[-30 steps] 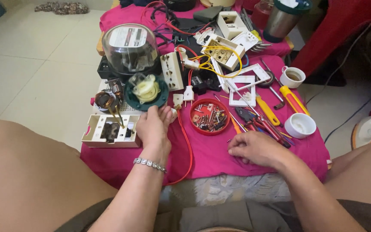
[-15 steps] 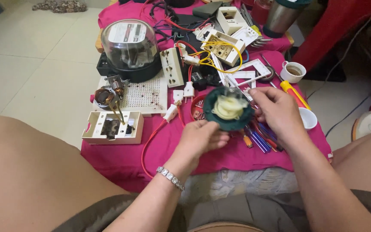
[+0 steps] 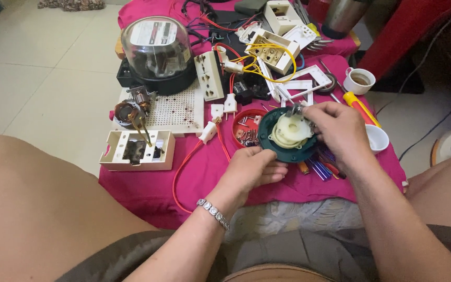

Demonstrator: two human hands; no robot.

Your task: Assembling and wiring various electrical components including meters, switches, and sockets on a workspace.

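Both hands grasp a round dark-green part (cream piece in its middle): the left hand at its near edge, the right hand on its right side, just right of a red dish of screws.

Both bare forearms come up from the bottom edge of the view, angling toward each other over the lap. The left hand sits palm-down-ish with the wrist slightly bent, fingers curled under and thumb stretched forward, pinching the near rim of what it holds. There's a silver link bracelet on that wrist. The right hand is higher and further forward, knuckles up, back of the hand facing the camera, fingers bent inward with the fingertips pinched together at the far side. Bare knees flank both arms at the left and right edges
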